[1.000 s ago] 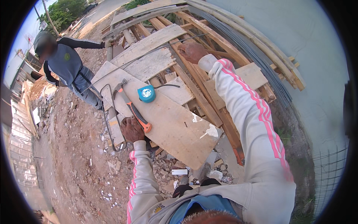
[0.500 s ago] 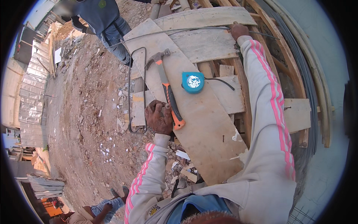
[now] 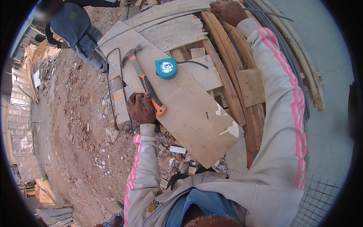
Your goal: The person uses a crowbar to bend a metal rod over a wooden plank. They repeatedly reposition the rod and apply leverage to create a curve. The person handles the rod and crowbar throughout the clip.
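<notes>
We'd best hold the thin dark rod (image 3: pixel 272 14) steady across the far boards (image 3: pixel 177 33), our right hand (image 3: pixel 228 13) curled round it at far right, our left hand (image 3: pixel 141 109), fingers bent, grasp unclear, resting by the hammer (image 3: pixel 148 86) at the plank's (image 3: pixel 185 113) left edge.

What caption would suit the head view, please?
Hammer on a board beside the left grip, a rod in the right grip.

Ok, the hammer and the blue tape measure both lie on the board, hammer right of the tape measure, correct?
Not quite: the head view shows the hammer left of the blue tape measure; both do lie on the board.
</notes>
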The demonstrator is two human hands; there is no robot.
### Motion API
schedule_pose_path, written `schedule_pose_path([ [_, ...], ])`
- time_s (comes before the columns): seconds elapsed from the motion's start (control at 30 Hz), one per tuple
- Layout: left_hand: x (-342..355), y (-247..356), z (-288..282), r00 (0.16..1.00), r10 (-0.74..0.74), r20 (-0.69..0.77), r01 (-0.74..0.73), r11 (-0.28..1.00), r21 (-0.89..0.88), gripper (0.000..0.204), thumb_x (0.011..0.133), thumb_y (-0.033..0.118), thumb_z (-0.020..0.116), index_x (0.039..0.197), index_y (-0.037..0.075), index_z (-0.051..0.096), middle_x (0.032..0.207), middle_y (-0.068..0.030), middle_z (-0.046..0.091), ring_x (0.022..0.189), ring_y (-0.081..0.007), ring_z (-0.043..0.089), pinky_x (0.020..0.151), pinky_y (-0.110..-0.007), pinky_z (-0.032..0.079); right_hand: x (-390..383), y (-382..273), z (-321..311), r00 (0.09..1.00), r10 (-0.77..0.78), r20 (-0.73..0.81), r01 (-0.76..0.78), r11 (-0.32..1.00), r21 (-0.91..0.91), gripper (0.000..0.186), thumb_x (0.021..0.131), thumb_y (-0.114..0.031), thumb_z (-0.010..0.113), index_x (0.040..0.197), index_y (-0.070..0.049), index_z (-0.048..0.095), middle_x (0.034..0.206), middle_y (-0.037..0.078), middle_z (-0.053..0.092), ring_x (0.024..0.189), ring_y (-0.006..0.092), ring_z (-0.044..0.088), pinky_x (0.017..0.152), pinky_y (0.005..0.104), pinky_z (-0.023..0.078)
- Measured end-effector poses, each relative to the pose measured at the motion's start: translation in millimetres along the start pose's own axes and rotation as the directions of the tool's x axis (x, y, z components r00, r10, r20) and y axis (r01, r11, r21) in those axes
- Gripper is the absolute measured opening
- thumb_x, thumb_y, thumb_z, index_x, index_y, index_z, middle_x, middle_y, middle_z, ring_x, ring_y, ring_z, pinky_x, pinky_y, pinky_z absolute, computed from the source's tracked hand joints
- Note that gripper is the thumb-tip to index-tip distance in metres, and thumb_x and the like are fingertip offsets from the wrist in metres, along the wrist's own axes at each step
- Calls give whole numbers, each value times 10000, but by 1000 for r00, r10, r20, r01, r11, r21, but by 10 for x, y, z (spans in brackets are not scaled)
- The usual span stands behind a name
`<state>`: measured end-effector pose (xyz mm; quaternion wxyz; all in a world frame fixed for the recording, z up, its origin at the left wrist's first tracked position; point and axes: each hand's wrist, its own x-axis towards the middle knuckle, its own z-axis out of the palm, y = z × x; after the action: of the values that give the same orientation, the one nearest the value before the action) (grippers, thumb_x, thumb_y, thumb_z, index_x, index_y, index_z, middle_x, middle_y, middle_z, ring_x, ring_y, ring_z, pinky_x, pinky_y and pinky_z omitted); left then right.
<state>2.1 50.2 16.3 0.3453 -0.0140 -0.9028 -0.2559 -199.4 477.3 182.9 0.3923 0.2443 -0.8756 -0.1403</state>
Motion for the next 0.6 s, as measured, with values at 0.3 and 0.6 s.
schedule_pose_path([
  [0.3,-36,29,-12,999,38,-20,-37,999,28,366,978,424,577,958,77,690,1090,-119,654,1020,-365,584,896,-490,455,-2544,-379,-3554,790,553,266,-576,817,14,236,1013,-303,592,1002,-67,595,776,176,645,682,392,632,594,472,477],
  [0.6,-63,-287,60,993,103,58,-103,995,-8,459,1004,435,468,1115,69,722,1192,-177,655,1089,-402,577,955,-504,439,-4281,-3071,-5456,45,928,371,-999,30,46,356,1032,-304,587,841,-7,540,671,78,408,635,164,367,592,344,361],
])
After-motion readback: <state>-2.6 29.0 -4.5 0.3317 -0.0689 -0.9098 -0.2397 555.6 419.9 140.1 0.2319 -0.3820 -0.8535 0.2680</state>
